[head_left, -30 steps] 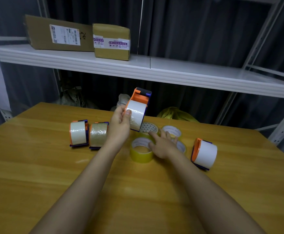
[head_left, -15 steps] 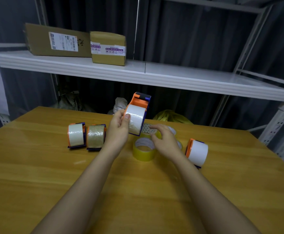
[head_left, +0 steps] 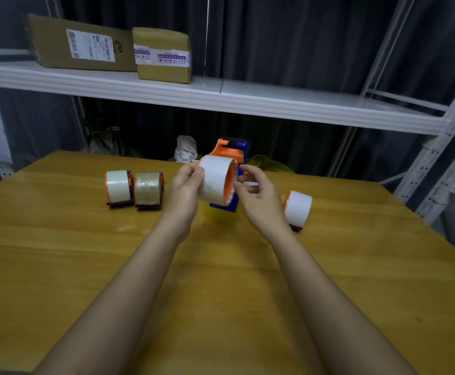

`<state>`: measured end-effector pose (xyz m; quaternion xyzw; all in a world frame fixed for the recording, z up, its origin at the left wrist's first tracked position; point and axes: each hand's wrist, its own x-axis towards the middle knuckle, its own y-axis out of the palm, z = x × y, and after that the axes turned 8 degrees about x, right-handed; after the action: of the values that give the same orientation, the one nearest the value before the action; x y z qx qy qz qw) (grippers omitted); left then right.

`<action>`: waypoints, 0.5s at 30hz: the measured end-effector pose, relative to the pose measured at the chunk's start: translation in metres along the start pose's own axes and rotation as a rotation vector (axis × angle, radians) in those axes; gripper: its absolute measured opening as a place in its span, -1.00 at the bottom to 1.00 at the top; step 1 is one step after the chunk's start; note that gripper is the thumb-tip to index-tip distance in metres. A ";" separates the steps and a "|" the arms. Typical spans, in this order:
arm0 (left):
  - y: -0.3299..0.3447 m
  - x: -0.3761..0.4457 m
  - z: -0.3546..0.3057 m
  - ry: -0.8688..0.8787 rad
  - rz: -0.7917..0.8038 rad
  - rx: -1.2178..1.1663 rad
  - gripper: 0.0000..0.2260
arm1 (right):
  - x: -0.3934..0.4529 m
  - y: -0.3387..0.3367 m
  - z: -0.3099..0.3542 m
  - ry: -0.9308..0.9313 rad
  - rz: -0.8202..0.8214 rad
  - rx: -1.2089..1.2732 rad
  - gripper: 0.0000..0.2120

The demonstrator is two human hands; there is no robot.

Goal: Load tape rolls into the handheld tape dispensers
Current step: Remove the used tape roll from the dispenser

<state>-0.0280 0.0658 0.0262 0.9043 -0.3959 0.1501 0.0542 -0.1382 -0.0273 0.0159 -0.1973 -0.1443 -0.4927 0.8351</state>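
L hand [head_left: 184, 189] grips white roll [head_left: 215, 180] in orange/blue dispenser [head_left: 230, 154], held above table [head_left: 58, 266] centre. R hand [head_left: 259, 201] at its 3 o'clock, fingers curled, thumb on the orange rim; grip unclear. Two loaded dispensers [head_left: 134, 189] sit at 9 o'clock, touching each other. Another [head_left: 298, 207] at 3 o'clock, just beside R hand. Boxes [head_left: 161, 54] on shelf [head_left: 248, 104], 12 o'clock.

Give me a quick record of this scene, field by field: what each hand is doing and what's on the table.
left hand: grips the held dispenser by its white roll
right hand: fingers curled at the dispenser's right side, contact unclear
table left: white-roll dispenser beside brown-roll dispenser
table right: another white-roll dispenser
shelf: two cardboard boxes
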 end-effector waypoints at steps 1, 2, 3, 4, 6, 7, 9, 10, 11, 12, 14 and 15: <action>0.000 -0.004 0.001 -0.010 0.010 -0.042 -0.85 | -0.004 0.001 -0.003 -0.043 -0.018 -0.048 -0.71; 0.000 -0.006 0.003 -0.026 0.015 -0.083 -0.87 | -0.007 0.001 -0.005 -0.077 -0.040 -0.086 -0.75; 0.000 -0.010 0.004 -0.047 0.021 -0.124 -0.89 | -0.011 0.001 -0.008 -0.099 -0.065 -0.101 -0.78; 0.000 -0.013 0.005 -0.067 0.026 -0.160 -0.90 | -0.015 0.001 -0.010 -0.113 -0.085 -0.095 -0.80; -0.001 -0.018 0.009 -0.112 0.042 -0.213 -0.90 | -0.023 0.002 -0.012 -0.125 -0.103 -0.036 -0.82; -0.001 -0.019 0.010 -0.132 0.048 -0.233 -0.88 | -0.026 0.002 -0.013 -0.132 -0.106 -0.003 -0.83; -0.002 -0.020 0.012 -0.183 0.066 -0.280 -0.85 | -0.030 0.002 -0.016 -0.163 -0.119 0.024 -0.83; -0.002 -0.019 0.013 -0.211 0.096 -0.311 -0.80 | -0.031 0.002 -0.019 -0.184 -0.136 0.015 -0.82; -0.001 -0.018 0.015 -0.236 0.143 -0.338 -0.74 | -0.031 0.001 -0.022 -0.203 -0.156 -0.003 -0.82; -0.001 -0.016 0.017 -0.257 0.196 -0.352 -0.67 | -0.030 0.000 -0.026 -0.226 -0.169 -0.026 -0.81; 0.002 -0.011 0.024 -0.289 0.260 -0.325 -0.58 | -0.027 -0.004 -0.033 -0.278 -0.174 -0.084 -0.80; 0.003 -0.008 0.028 -0.294 0.271 -0.293 -0.58 | -0.026 -0.005 -0.036 -0.297 -0.168 -0.106 -0.79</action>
<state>-0.0295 0.0631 -0.0035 0.8376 -0.5348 -0.0363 0.1058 -0.1526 -0.0268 -0.0262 -0.2989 -0.2561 -0.5329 0.7491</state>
